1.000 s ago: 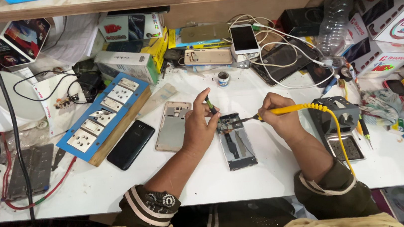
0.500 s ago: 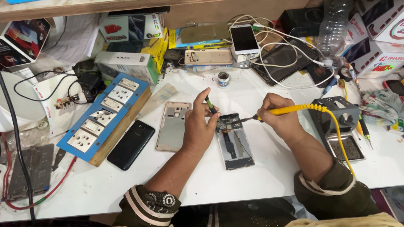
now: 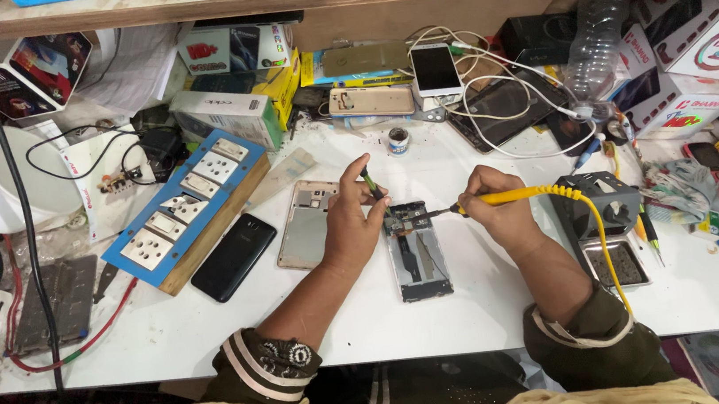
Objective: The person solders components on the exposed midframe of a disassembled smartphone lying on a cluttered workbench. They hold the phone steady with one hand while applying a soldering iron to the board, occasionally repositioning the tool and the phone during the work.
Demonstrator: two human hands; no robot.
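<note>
At nine o'clock lay the blue socket board [image 3: 187, 213], with a black phone [image 3: 233, 257] just beside it toward the centre, then a gold back cover [image 3: 306, 224]. The left hand [image 3: 355, 223] stayed where it had been half a second before, fingers pinched together on thin tweezers [image 3: 370, 182] over the opened phone [image 3: 415, 251] at the centre of the white table [image 3: 477, 305]. The right hand [image 3: 494, 214] remained clamped on the yellow soldering iron [image 3: 515, 197], its tip at the phone's upper board. At three o'clock sat the iron stand [image 3: 609, 229]. Nothing had visibly shifted.
</note>
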